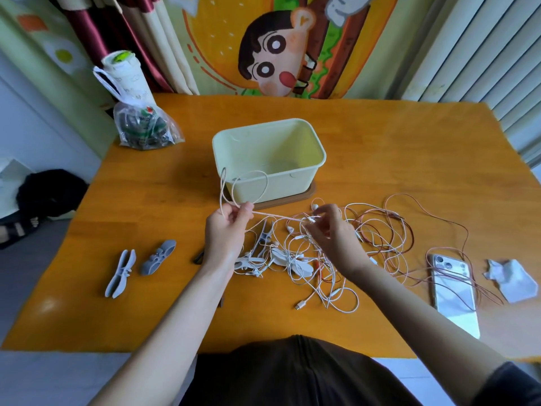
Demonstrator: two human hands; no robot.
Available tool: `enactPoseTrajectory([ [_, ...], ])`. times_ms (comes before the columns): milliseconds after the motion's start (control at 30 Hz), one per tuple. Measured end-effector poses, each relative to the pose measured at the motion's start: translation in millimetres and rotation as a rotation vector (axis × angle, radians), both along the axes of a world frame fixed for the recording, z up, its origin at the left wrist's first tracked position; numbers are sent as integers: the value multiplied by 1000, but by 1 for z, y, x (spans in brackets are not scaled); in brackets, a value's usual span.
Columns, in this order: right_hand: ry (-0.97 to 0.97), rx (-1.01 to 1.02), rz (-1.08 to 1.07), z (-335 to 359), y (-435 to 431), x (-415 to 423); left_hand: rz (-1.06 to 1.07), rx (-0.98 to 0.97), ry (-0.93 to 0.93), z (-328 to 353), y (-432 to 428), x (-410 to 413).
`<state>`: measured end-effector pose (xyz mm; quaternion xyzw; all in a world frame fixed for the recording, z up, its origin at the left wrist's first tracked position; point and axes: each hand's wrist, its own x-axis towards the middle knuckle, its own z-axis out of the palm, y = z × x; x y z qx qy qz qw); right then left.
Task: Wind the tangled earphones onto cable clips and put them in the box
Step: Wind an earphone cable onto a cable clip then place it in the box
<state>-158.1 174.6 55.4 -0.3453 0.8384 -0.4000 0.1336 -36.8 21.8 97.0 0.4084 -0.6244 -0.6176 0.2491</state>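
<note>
A tangle of white and pink-red earphone cables [336, 256] lies on the orange table in front of me. My left hand [227, 231] pinches a pale pink cable whose loops [248, 186] rise in front of the box. That cable runs taut to my right hand [329, 230], which pinches it above the tangle. The pale green box [307, 171] stands open behind my hands on a brown base. Two grey cable clips [121, 272] [158, 256] lie at the left. White clips [292, 262] sit under the tangle.
A white phone [452, 291] lies at the right with pink cables across it, beside a crumpled paper [512, 279]. A plastic bag [140, 124] stands at the table's back left corner. A small dark item [199, 257] lies by my left wrist.
</note>
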Motion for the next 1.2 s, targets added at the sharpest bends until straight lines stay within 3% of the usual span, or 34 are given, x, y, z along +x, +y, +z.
enactPoseTrajectory([
  [100,-48,275,42,-20,13,-11,20,19,7,-2,-2,2],
  [233,-21,348,-14,-10,17,-28,59,72,6,-10,-3,7],
  [300,82,182,-124,23,8,-41,50,99,20,-10,-3,7],
  [400,289,-330,-264,90,-5,-38,-22,152,2,-8,-2,5],
  [467,377,-500,-254,116,-12,-31,-89,202,8,-7,1,2],
  [500,381,-447,-211,119,-14,-29,-121,233,15,-8,3,1],
  [600,310,84,-42,98,-15,-32,-191,356,52,-8,6,0],
  [633,277,158,-20,89,-12,-31,-214,376,58,-8,7,1],
  [833,183,159,122,69,-12,-13,-297,454,111,-5,22,-6],
  [933,109,116,259,65,-14,-2,-396,358,90,-2,25,-9],
  [1133,-15,138,291,48,-4,-6,-288,367,100,1,4,-1],
  [1200,-61,173,270,43,2,-11,-387,126,-115,-3,-7,2],
])
